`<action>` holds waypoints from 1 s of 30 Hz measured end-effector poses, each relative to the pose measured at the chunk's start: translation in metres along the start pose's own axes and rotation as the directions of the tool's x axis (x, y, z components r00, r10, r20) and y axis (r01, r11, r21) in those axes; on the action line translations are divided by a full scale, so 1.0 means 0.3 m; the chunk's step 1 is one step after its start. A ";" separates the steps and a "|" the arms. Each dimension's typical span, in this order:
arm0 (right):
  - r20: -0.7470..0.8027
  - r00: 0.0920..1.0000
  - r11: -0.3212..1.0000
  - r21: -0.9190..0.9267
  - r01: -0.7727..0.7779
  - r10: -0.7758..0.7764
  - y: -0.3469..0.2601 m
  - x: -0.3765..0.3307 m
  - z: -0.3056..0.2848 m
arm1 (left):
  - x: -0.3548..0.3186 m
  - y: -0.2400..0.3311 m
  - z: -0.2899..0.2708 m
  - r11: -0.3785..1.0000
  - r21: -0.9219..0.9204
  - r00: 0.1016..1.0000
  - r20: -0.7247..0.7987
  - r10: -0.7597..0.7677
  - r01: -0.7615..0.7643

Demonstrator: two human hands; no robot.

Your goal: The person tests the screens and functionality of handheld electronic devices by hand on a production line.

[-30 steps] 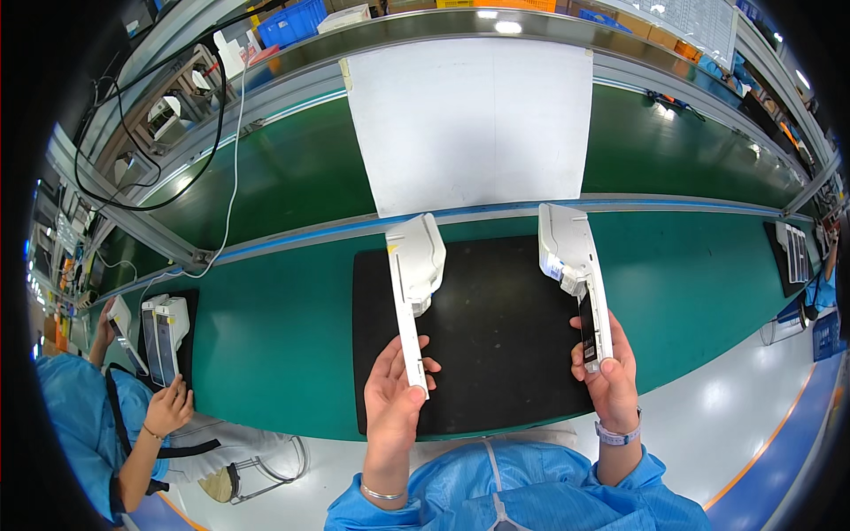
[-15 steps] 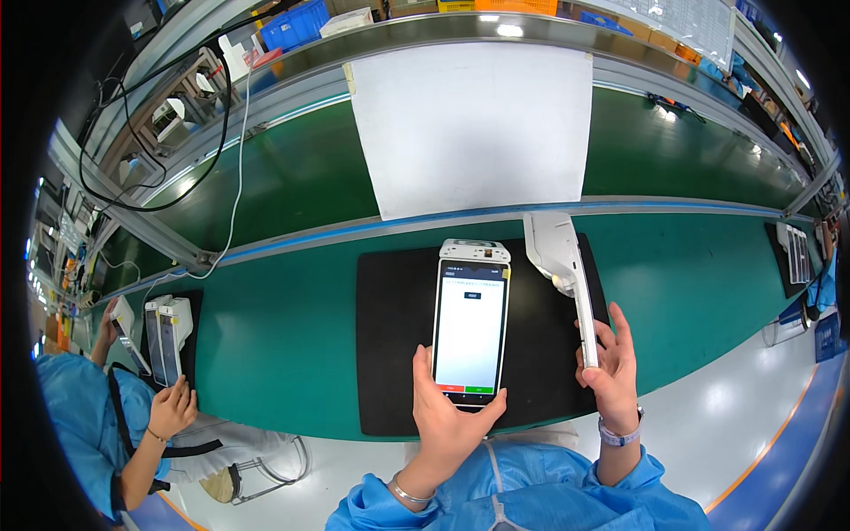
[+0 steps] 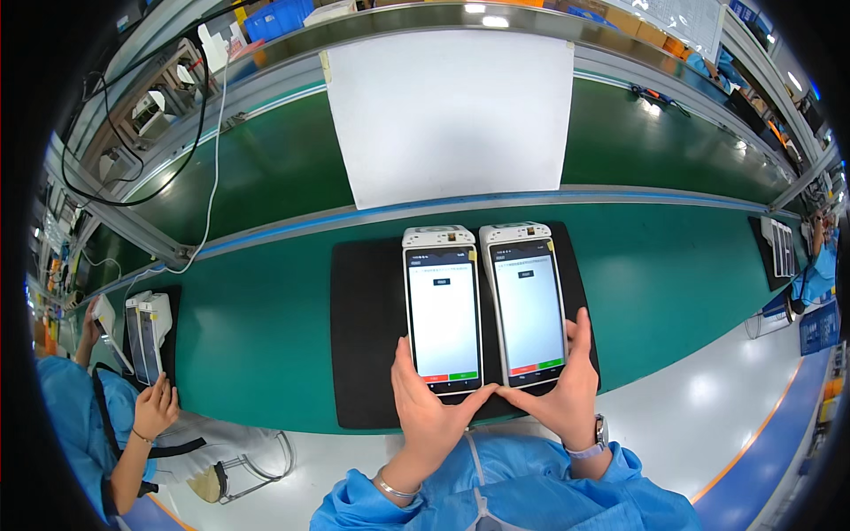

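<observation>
Two handheld terminals lie face up, screens lit: my left hand (image 3: 431,409) grasps the left terminal (image 3: 442,306), my right hand (image 3: 561,389) the right terminal (image 3: 526,301); on-screen checks look unfinished.

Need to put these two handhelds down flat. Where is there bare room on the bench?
The black mat is bare left of the left device, and the green belt lies open between the mat and the co-worker's devices. More green shows right of the right device. Crowded: the mat's middle, under left hand and right hand.
</observation>
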State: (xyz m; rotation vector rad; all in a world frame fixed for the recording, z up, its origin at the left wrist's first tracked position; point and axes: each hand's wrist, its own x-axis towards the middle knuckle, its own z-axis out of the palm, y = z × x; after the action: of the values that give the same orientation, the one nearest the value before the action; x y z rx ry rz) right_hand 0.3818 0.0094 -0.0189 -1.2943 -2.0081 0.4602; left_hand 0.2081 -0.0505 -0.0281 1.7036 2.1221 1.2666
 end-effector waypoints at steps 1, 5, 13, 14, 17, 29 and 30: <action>0.035 0.998 0.992 0.119 -0.047 0.043 -0.006 -0.002 -0.008 | 0.006 0.004 -0.013 1.000 -0.002 0.999 0.043 -0.011 0.011; 0.091 0.976 0.819 0.532 -0.216 0.198 0.057 -0.019 -0.006 | -0.006 -0.030 -0.022 0.943 -0.315 0.993 0.074 -0.087 0.106; 0.146 0.958 0.716 0.639 -0.282 0.247 0.085 -0.011 0.011 | 0.000 -0.043 0.013 0.938 -0.327 0.993 0.036 -0.111 0.116; 0.139 0.958 0.734 0.617 -0.282 0.251 0.084 -0.013 0.015 | -0.002 -0.047 0.019 0.945 -0.305 0.993 0.023 -0.116 0.118; 0.135 0.957 0.731 0.621 -0.283 0.256 0.083 -0.013 0.016 | -0.002 -0.043 0.016 0.976 -0.200 0.996 -0.001 -0.092 0.090; 0.054 0.996 0.965 0.247 -0.088 0.077 0.024 -0.035 0.047 | 0.005 -0.053 -0.028 0.982 -0.182 0.991 0.130 -0.029 0.053; 0.054 0.991 0.958 0.252 -0.136 0.126 0.030 -0.029 0.044 | 0.010 -0.052 -0.041 0.987 -0.157 0.984 0.175 -0.020 0.047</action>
State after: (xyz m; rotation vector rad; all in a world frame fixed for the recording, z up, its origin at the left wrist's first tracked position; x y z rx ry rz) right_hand 0.3804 0.0065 -0.0368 -1.2682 -1.8289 0.7844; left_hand 0.1885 -0.0542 -0.0296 1.6393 1.8894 1.1965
